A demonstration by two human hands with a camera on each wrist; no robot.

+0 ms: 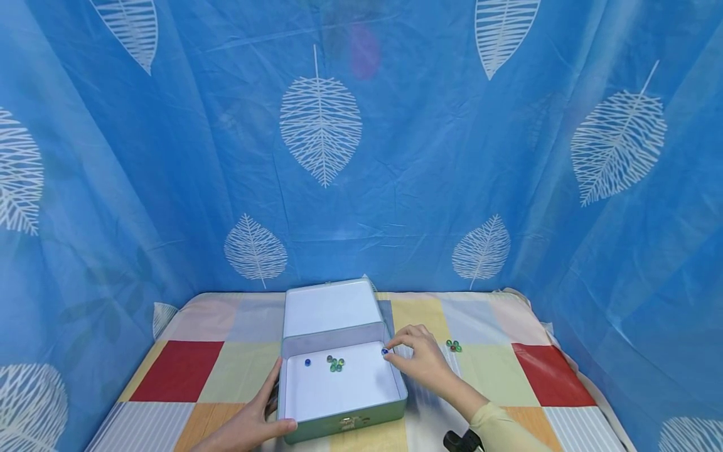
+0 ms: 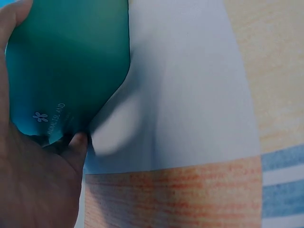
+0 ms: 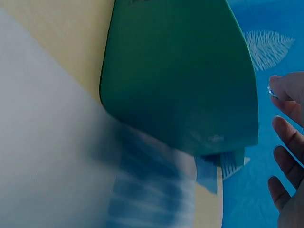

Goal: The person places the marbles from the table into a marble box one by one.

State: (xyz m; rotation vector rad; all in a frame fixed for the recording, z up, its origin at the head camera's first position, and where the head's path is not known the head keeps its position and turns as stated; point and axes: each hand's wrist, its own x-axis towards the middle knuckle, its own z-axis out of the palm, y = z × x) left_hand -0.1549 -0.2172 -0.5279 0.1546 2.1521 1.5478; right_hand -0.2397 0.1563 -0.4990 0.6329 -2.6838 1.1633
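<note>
A green tin box (image 1: 322, 428) stands on the patterned cloth, its hinged lid (image 1: 332, 307) folded back. My left hand (image 1: 257, 417) holds the box by its near left corner, thumb at the front wall and fingers along the left side. In the left wrist view that hand (image 2: 38, 180) lies against the green wall (image 2: 71, 61). Between thumb and forefinger, my right hand (image 1: 425, 361) pinches a blue marble (image 1: 385, 351) above the box's right edge. Its other fingers are spread in the right wrist view. Inside lie a lone blue marble (image 1: 307, 362) and a cluster of several green and dark marbles (image 1: 334, 362).
On the cloth to the right of the box sits a small group of green and reddish marbles (image 1: 454, 346). A blue curtain (image 1: 395, 157) with white leaf prints hangs around the back and sides. The checked cloth (image 1: 248, 367) covers the table.
</note>
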